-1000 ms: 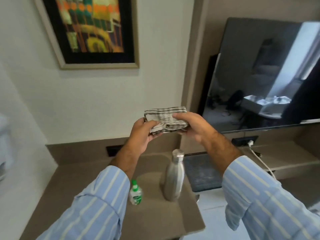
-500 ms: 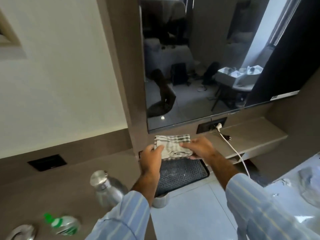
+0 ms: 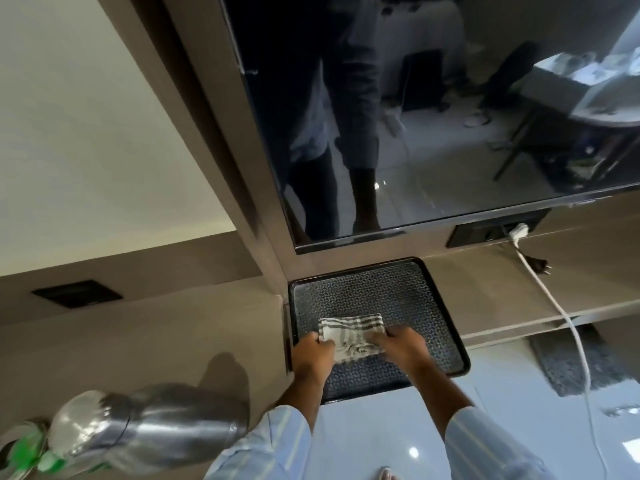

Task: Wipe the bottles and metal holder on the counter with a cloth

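Note:
A folded grey-and-white checked cloth [image 3: 349, 332] lies on a black patterned tray [image 3: 408, 292] on the low shelf. My left hand [image 3: 313, 353] grips its left edge and my right hand [image 3: 401, 344] presses its right side. A steel bottle [image 3: 149, 429] stands on the brown counter [image 3: 156, 337] at the lower left, blurred. A small bottle with a green cap [image 3: 31, 452] sits beside it at the frame's left edge, with part of a round metal piece [image 3: 14, 436] behind it.
A large dark TV screen [image 3: 433, 116] hangs above the tray. A white cable [image 3: 554, 299] runs from a wall socket [image 3: 498, 230] down across the shelf to the tiled floor. A grey mat [image 3: 568, 358] lies on the floor at the right.
Both hands have lowered the cloth from chest height down onto the black tray. My view has swung right and down, so the bottles now sit at the lower left.

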Demonstrator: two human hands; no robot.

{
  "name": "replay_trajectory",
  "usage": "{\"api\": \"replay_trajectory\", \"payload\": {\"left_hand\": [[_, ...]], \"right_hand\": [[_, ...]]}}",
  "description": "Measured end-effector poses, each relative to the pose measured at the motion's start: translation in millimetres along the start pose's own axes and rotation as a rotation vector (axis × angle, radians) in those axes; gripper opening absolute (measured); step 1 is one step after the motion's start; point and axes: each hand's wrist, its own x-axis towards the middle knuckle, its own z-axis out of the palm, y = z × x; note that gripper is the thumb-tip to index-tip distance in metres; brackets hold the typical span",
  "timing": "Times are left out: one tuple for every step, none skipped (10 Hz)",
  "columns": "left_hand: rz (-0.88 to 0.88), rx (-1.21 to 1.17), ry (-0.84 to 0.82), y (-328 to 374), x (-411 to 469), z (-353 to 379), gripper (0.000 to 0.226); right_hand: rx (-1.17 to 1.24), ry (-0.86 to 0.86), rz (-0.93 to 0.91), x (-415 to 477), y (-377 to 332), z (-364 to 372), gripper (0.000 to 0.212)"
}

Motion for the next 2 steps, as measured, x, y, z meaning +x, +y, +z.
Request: {"api": "replay_trajectory", "payload": {"left_hand": [[0.104,0.148,0.014,16.8,-11.2,-5.8,0.049],[0.247,0.151,-0.01,40.6,-44.5,-22.8,0.063]], "right_hand": [[-0.216,0.15,-0.142,-33.8,-25.3,-22.0,0.086],[-0.002,0.365,-0.339,-85.8,-57.9,-48.4,0.078]]}}
